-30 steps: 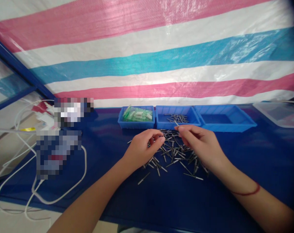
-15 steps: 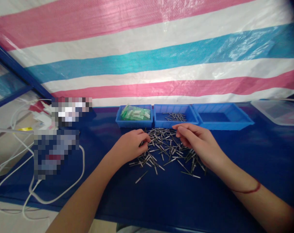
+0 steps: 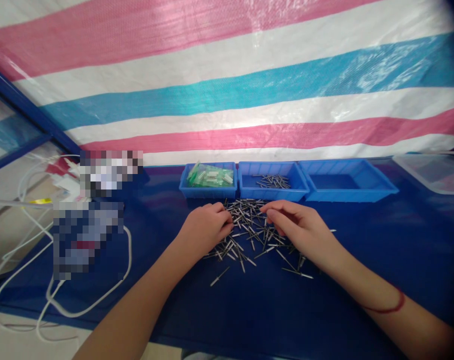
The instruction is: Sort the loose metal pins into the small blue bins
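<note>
A loose pile of blind rivets (image 3: 251,232), silver with thin dark stems, lies on the blue tabletop (image 3: 227,310). My left hand (image 3: 207,225) rests at the pile's left side with its fingers curled and pressed together; whatever is in them is hidden. Over the right part of the pile is my right hand (image 3: 298,225), thumb and forefinger slightly apart at the tips, with nothing visible between them. Just behind the pile, the middle blue bin (image 3: 272,194) holds more rivets (image 3: 275,181).
The left blue bin (image 3: 207,192) contains green-and-clear plastic packets (image 3: 211,176). A right blue bin (image 3: 354,192) adjoins the middle one, near a clear plastic container (image 3: 429,175). White cables (image 3: 127,250) loop across the left side. A striped sheet (image 3: 227,95) hangs behind.
My right hand has moved from beside the middle bin's front edge down and left over the rivets. My left hand has barely shifted. The view has moved slightly.
</note>
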Action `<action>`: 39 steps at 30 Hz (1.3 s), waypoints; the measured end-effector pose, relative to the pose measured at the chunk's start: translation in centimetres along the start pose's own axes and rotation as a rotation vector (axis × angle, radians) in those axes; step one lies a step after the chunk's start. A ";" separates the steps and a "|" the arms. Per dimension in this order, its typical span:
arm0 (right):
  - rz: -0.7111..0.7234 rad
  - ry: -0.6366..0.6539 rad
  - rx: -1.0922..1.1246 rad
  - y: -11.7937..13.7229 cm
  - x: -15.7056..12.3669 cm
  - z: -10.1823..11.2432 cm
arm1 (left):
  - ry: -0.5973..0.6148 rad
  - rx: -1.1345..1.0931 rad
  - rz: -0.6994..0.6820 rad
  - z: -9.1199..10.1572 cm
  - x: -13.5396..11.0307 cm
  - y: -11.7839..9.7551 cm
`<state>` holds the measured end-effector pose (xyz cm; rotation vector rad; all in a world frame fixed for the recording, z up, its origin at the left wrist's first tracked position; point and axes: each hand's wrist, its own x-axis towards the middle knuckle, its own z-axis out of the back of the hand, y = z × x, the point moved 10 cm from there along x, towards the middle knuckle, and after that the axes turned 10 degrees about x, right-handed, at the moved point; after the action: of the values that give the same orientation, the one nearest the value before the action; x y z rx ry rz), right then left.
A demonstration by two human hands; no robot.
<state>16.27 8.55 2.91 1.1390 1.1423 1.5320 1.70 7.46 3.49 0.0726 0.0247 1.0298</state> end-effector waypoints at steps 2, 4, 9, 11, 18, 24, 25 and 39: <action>0.011 0.017 -0.018 0.1 -0.1 -0.3 | 0.004 0.003 -0.001 0.1 -0.1 -0.2; 0.018 0.038 -0.047 0.1 -0.1 -0.5 | 0.023 0.000 0.004 0.0 -0.1 -0.3; 0.019 0.075 -0.119 -0.2 -0.2 -0.9 | 0.031 0.010 0.000 -0.1 -0.1 -0.4; 0.027 0.076 -0.142 -0.1 -0.3 -0.9 | -0.005 0.014 -0.001 0.3 -0.1 -0.4; 0.218 0.134 -0.313 2.0 -1.4 -2.4 | -0.146 -0.181 -0.064 2.3 -0.4 -2.1; 0.236 0.127 -0.307 2.1 -1.7 -2.4 | -0.220 -0.353 -0.102 2.9 -0.6 -2.8; 0.221 0.119 -0.287 1.9 -1.7 -2.2 | -0.225 -0.379 -0.090 2.9 -0.6 -2.6; 0.158 0.006 -0.021 2.0 -1.7 -1.0 | -0.171 -0.663 -0.116 2.5 -0.3 -3.8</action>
<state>15.41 6.39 4.42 1.2353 1.0584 1.6642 4.91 5.16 5.73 -0.4402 -0.4615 0.8701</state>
